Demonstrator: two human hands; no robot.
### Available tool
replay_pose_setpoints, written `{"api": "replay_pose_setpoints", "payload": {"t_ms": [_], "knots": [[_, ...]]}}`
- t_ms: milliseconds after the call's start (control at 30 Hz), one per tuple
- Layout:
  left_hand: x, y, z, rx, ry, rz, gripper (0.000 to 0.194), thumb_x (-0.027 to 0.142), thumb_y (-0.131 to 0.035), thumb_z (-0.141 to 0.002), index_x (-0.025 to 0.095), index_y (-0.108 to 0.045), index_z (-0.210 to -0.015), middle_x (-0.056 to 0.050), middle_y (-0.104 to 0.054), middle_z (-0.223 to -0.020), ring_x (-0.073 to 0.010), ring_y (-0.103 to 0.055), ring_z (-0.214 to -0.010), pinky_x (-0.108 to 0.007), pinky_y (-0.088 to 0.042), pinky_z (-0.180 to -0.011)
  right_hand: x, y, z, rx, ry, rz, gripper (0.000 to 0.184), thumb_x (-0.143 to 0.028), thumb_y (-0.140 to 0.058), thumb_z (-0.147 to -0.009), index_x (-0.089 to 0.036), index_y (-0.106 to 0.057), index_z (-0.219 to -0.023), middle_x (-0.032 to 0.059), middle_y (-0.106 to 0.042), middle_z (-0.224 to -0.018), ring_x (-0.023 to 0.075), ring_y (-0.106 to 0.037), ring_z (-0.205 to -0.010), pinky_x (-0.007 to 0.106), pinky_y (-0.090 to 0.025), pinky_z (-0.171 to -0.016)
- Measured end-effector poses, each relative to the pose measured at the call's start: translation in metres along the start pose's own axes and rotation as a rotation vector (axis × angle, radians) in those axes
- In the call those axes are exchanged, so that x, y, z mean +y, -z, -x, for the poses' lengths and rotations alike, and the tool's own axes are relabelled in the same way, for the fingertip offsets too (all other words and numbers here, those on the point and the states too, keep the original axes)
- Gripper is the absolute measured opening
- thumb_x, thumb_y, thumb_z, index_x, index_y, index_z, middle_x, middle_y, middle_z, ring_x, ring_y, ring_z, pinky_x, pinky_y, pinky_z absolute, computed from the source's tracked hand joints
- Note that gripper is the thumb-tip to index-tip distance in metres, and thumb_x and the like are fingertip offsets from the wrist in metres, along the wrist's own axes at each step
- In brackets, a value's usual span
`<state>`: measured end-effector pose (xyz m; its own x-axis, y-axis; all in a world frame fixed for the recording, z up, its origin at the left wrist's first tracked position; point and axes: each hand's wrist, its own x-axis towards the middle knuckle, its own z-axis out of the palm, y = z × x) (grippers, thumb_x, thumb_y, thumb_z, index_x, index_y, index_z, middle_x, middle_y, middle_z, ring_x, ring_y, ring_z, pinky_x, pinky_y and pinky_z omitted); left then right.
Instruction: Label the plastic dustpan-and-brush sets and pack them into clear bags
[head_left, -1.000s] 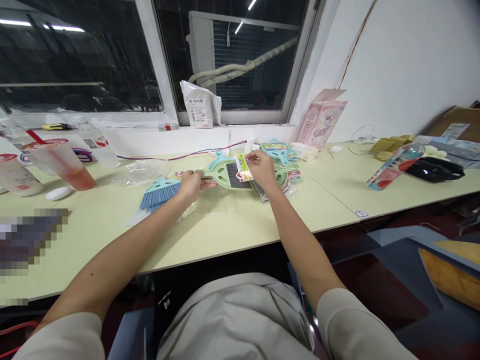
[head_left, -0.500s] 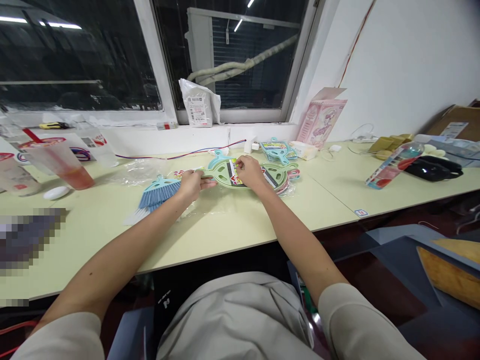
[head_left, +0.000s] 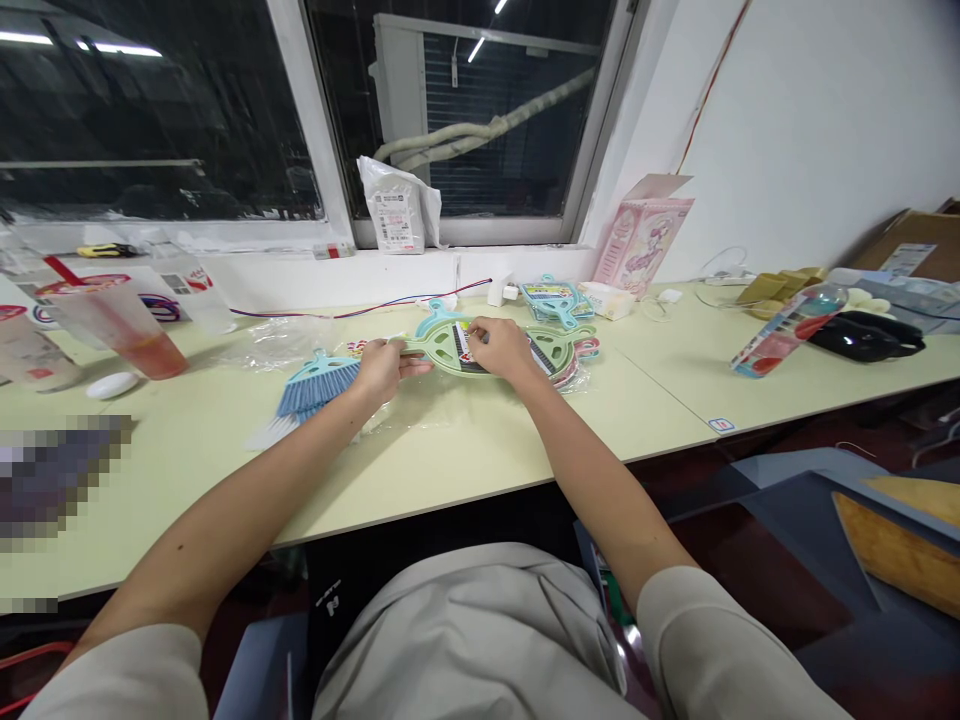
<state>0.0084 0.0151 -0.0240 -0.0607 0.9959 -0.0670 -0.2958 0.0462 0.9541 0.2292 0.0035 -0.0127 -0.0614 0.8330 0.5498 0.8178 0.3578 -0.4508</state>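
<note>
My left hand (head_left: 381, 368) is closed round the handle end of a light green plastic dustpan (head_left: 444, 352), its lower fingers stretched along the underside. Over the middle of the dustpan my right hand (head_left: 496, 347) pinches at a printed label (head_left: 463, 340), most of which the hand covers. Another green dustpan (head_left: 561, 345) lies to the right, with pink handles (head_left: 589, 347) showing beneath it. A light blue handle (head_left: 435, 315) pokes out behind. Left of my left hand lies a blue-bristled brush (head_left: 319, 385), with white bristles (head_left: 274, 432) beside it.
Blue dustpans (head_left: 555, 298) lie near the wall, by a pink box (head_left: 643, 235). Clear plastic wrap (head_left: 277, 340) and a tilted cup of red drink (head_left: 131, 325) stand left. A bottle (head_left: 787, 330) and black case (head_left: 862, 337) are at right. The table's front edge (head_left: 450, 508) runs before me.
My right hand has shifted slightly over the label, and less of the label's yellow part shows. The left hand keeps its hold, and the dustpan is nearly where it was.
</note>
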Motion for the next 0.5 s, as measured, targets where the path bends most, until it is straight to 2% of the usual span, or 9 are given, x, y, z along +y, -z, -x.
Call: {"api": "replay_pose_setpoints", "payload": {"t_ms": [167,300,400,433,500], "knots": [[0.001,0.0,0.002,0.004,-0.011,-0.002,0.015,0.007,-0.057,-0.087,0.007,-0.059,-0.102,-0.017,-0.073,-0.078,-0.0281,-0.078,-0.072,-0.041,-0.067,-0.07,-0.005,0.009,0.004,0.03,-0.015,-0.068,0.022,-0.022,-0.059,-0.086,-0.027,-0.08,-0.091,0.0036,-0.079,-0.09,0.0253,-0.069,-0.089,0.035,-0.05,-0.087],[0.002,0.001,0.001,0.003,-0.021,0.003,0.015,0.006,-0.055,-0.087,0.006,-0.059,-0.101,-0.017,-0.073,-0.077,-0.0283,-0.077,-0.068,-0.041,-0.067,-0.067,0.002,0.011,0.002,0.199,-0.054,-0.185,0.027,-0.017,-0.049,-0.085,-0.022,-0.075,-0.088,0.0051,-0.074,-0.087,0.0236,-0.066,-0.087,0.034,-0.049,-0.087],[0.003,0.002,0.001,0.006,-0.024,0.009,0.014,0.007,-0.054,-0.088,0.006,-0.06,-0.1,-0.018,-0.073,-0.076,-0.0285,-0.077,-0.068,-0.04,-0.066,-0.067,0.014,0.006,-0.005,0.329,-0.132,-0.277,0.025,-0.017,-0.046,-0.084,-0.019,-0.069,-0.092,0.0073,-0.072,-0.095,0.0219,-0.065,-0.089,0.034,-0.05,-0.089],[0.004,0.002,0.001,0.008,-0.023,0.013,0.014,0.007,-0.055,-0.088,0.006,-0.061,-0.1,-0.018,-0.073,-0.077,-0.0283,-0.077,-0.069,-0.04,-0.066,-0.068,0.019,0.004,-0.009,0.345,-0.172,-0.299,0.024,-0.018,-0.047,-0.084,-0.019,-0.068,-0.095,0.008,-0.071,-0.099,0.0218,-0.064,-0.091,0.034,-0.051,-0.089],[0.006,0.001,0.001,0.015,-0.023,0.023,0.014,0.007,-0.055,-0.089,0.006,-0.061,-0.101,-0.018,-0.073,-0.077,-0.028,-0.078,-0.07,-0.04,-0.067,-0.069,0.025,0.001,-0.014,0.288,-0.205,-0.328,0.024,-0.019,-0.048,-0.085,-0.019,-0.065,-0.102,0.0084,-0.07,-0.101,0.0216,-0.065,-0.093,0.034,-0.053,-0.087]]}}
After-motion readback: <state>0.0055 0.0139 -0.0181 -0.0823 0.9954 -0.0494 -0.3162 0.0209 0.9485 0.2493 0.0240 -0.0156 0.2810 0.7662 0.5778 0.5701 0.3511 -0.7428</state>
